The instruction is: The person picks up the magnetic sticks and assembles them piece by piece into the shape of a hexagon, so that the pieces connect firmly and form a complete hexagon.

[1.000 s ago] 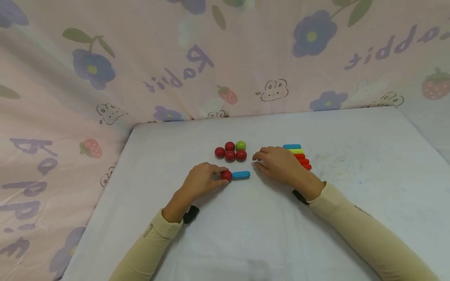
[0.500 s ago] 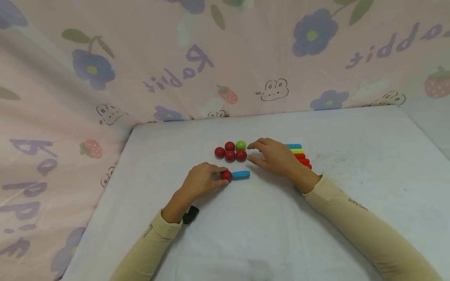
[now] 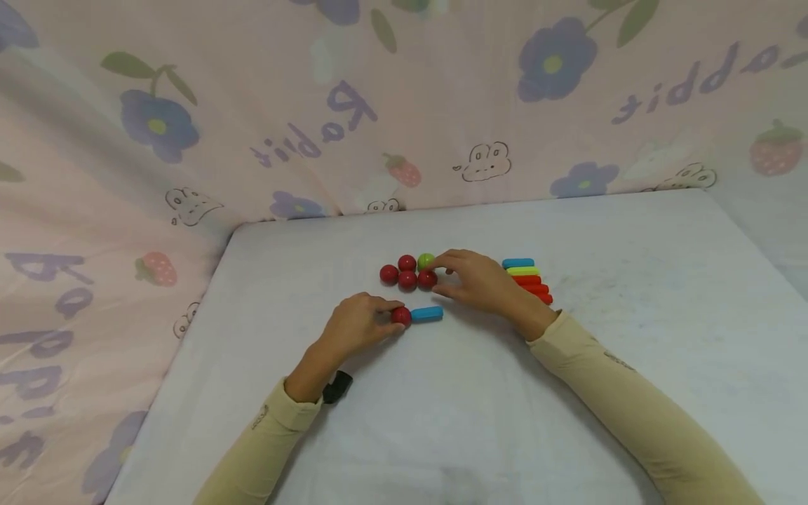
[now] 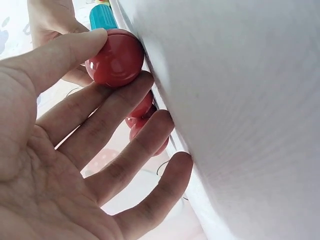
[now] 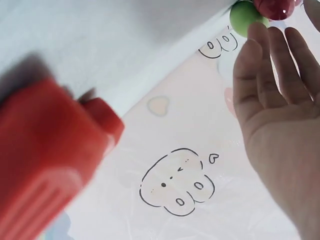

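My left hand pinches a glossy red ball between thumb and fingers, just above the white table. A ribbed blue stick extends right from that ball, end against it. In the left wrist view the thumb presses the red ball, and the other fingers fan out below. My right hand reaches to the ball cluster, thumb and index finger parted beside its right-hand red ball and a green ball. In the right wrist view its fingers look fairly straight near the green ball.
Other red balls touch each other in the cluster on the table. Right of my right hand lies a row of sticks: a blue stick, a yellow one and several red ones. A patterned curtain hangs behind.
My right hand has moved left from beside the sticks to the right edge of the ball cluster. The left hand keeps its pinch on the red ball. The head view has shifted slightly.
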Tool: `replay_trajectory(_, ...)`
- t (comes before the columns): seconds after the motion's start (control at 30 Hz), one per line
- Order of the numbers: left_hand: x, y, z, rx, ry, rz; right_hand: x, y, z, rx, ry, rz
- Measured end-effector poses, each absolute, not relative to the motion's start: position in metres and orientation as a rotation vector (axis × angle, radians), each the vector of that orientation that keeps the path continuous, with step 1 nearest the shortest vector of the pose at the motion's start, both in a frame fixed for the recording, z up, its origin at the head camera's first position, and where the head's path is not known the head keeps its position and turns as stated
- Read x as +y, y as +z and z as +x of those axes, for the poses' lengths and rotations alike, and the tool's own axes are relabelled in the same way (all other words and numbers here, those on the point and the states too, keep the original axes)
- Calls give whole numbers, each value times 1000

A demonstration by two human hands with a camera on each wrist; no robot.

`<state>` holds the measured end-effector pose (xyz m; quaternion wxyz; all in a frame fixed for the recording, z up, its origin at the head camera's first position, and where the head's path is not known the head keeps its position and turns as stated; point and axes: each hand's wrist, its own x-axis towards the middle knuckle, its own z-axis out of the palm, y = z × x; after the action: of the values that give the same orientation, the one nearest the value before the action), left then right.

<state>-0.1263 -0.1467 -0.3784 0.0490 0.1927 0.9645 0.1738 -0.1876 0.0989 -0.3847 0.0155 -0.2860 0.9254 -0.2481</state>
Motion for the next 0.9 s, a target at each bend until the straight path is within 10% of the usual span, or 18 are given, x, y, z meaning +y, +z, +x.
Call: replay_trajectory(0.9, -145, -377, -123, 2978, 540, 625, 91, -386, -184, 2901, -662, -943)
